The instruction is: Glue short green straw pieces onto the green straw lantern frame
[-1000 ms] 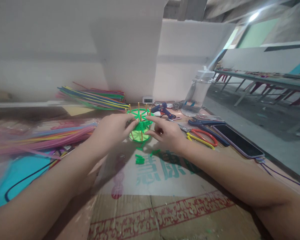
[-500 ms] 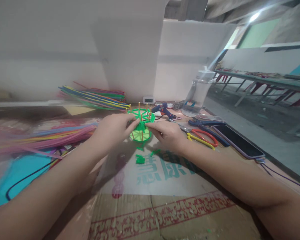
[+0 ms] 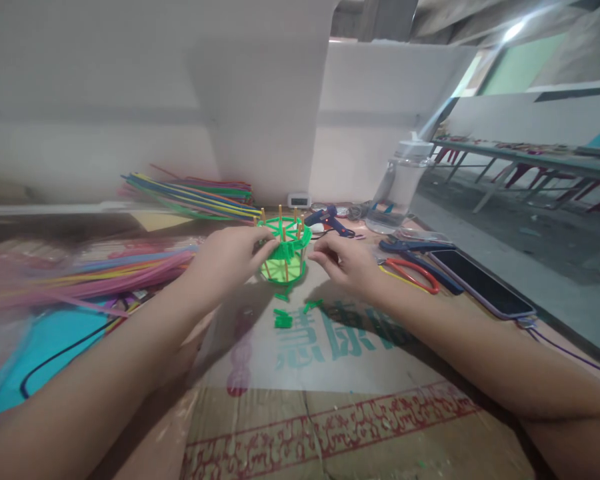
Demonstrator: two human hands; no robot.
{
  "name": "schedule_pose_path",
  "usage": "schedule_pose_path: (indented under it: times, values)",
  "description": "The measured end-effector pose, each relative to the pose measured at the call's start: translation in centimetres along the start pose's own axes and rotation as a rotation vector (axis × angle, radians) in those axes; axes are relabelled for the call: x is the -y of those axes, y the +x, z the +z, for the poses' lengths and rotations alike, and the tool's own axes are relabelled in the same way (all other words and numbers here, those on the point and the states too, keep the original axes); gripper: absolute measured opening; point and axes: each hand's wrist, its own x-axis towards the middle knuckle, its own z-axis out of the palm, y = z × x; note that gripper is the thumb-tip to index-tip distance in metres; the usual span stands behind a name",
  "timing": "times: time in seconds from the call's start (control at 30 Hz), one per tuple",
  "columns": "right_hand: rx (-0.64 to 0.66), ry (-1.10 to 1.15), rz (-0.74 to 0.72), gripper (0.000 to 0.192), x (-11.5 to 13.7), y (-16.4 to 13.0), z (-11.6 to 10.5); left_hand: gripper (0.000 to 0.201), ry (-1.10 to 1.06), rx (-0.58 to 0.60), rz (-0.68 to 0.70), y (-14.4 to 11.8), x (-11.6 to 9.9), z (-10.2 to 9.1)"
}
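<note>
1. Nearest, a brown cardboard surface (image 3: 250, 427) with red scroll print is lying below the hands; a thin, cloudy sheet (image 3: 330, 377) with teal characters is covering its farther part.
2. Small, bright-green snippets (image 3: 283, 320) are lying on the sheet, just nearer than the hands.
3. The left hand (image 3: 235, 257) is pinching the upper rim of a round, two-tier green frame with upright tan sticks (image 3: 287, 252), which is standing between the hands.
4. The right hand (image 3: 347, 263) is hovering just beside the frame, fingers curling toward the thumb; whether the tips are meeting or gripping anything is unclear.
5. The frame is looking light and fragile: its sticks are probably resisting bending, its thin green strips probably flexing. The lower ring is seemingly offering the steadiest hold.
6. Beyond the left hand, slender multicoloured strips (image 3: 195, 197) are lying bundled; beyond the right, a clear, white-lidded bottle (image 3: 393, 193) is standing.
</note>
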Motion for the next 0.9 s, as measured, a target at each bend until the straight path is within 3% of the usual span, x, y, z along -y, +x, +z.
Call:
schedule_pose_path:
  times: [0.3,0.47,0.6,0.73,0.8,0.9]
  values:
    - [0.214,0.112,0.142,0.012,-0.6,-1.4,0.6,0.034,-0.016,-0.037,-0.012,-0.1,0.0,-0.6]
    - [0.398,0.065,0.174,0.016,-0.7,-0.7,-1.6,0.034,-0.004,-0.044,-0.029,-0.2,-0.2,-1.2]
    - [0.559,0.019,0.086,0.011,-0.1,-0.6,-2.9,0.037,0.008,-0.028,-0.055,-0.4,-0.5,-1.8]
    - [0.488,-0.236,0.115,0.017,-0.6,-0.3,-3.8,0.037,0.000,-0.047,-0.030,-0.3,-0.4,-1.8]
    - [0.348,-0.324,0.218,0.026,-1.9,0.2,-4.6,0.036,0.017,-0.102,0.039,-0.2,-0.1,-1.5]
    - [0.126,-0.314,0.398,0.018,-4.9,0.9,-5.5,0.033,0.041,-0.217,0.122,0.1,0.5,-0.9]
